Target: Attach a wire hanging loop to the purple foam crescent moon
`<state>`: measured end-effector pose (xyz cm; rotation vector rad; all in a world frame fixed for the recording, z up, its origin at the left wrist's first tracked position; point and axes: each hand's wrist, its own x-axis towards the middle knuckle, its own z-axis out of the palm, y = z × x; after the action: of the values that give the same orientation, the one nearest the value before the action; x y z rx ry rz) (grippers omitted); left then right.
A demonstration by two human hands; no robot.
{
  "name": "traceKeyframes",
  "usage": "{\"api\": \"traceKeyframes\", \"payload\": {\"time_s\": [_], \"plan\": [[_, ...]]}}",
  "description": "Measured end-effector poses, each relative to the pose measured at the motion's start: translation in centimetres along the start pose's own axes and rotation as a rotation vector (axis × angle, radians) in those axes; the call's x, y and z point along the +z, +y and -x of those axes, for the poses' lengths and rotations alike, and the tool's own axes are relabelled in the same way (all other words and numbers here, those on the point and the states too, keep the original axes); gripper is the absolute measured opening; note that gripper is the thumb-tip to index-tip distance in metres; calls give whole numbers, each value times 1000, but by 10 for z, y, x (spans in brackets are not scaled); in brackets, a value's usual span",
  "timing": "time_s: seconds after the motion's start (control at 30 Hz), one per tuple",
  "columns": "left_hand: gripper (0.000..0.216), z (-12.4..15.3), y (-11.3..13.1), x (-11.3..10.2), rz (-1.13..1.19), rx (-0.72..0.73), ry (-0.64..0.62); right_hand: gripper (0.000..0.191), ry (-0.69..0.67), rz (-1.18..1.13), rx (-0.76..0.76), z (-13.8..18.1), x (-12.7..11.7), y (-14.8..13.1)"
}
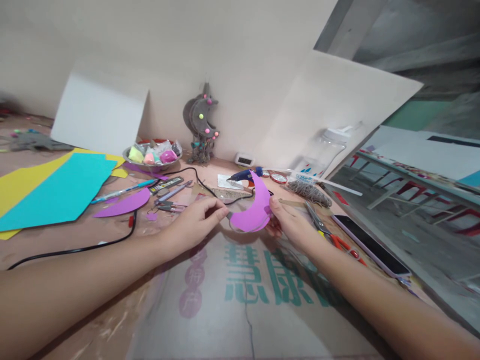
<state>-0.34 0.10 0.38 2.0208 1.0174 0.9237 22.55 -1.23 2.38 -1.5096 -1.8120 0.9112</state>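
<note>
A purple paper crescent moon [252, 207] is held up above the cardboard [210, 320] in front of me. My right hand [287, 217] pinches its right edge between thumb and fingers. At the crescent's left tip, my left hand [202, 220] has thumb and forefinger pressed together on a thin grey string [229, 216]. That string runs along the crescent's lower edge; whether it is fixed there I cannot tell. Behind the crescent lies a blue glue gun [242, 175].
Scissors [335, 240] and a phone [369, 245] lie at the right, near a bundle of grey yarn [309, 193]. At the left are blue paper [60, 192], a black cable [75, 251] and a metal bowl [129, 159]. A grey moon ornament [200, 117] leans at the back.
</note>
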Motion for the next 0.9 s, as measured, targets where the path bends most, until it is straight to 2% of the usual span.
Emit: {"api": "traceKeyframes", "payload": {"time_s": [0.07, 0.13, 0.23, 0.27, 0.3, 0.33, 0.4, 0.43, 0.5, 0.6, 0.7, 0.8, 0.9], "plan": [[23, 0, 1, 0, -10, -15, 7, 61, -16, 87, -11, 2, -7, -5], [23, 0, 1, 0, -6, -23, 24, 60, -95, 164, -28, 5, -17, -12], [22, 0, -1, 0, 24, -48, 42, 61, -477, 185, -1, 14, -32, -26], [23, 0, -2, 0, 32, -50, 43, 60, -575, 196, -2, 16, -36, -29], [23, 0, -3, 0, 34, -42, 45, 58, -607, 223, -23, 17, -39, -32], [24, 0, -4, 0, 31, -28, 48, 55, -571, 261, -65, 18, -41, -33], [25, 0, -4, 1, 14, 3, 50, 50, -375, 324, -151, 14, -42, -31], [25, 0, -4, 1, 8, 13, 45, 48, -278, 322, -162, 11, -41, -29], [26, 0, -3, 2, 13, 10, 23, 42, -167, 231, -115, 4, -36, -23], [26, 1, -2, 2, 50, -11, -13, 33, -129, 15, -36, -2, -24, -12], [28, 0, -2, 3, 103, -18, -23, 32, -95, -104, -21, -2, -12, -4], [28, -1, -3, 3, 127, -27, -36, 32, -108, -154, -14, -2, -8, -2], [27, -1, -3, 4, 117, -43, -25, 37, -157, -73, -38, -5, -17, -2]]}}
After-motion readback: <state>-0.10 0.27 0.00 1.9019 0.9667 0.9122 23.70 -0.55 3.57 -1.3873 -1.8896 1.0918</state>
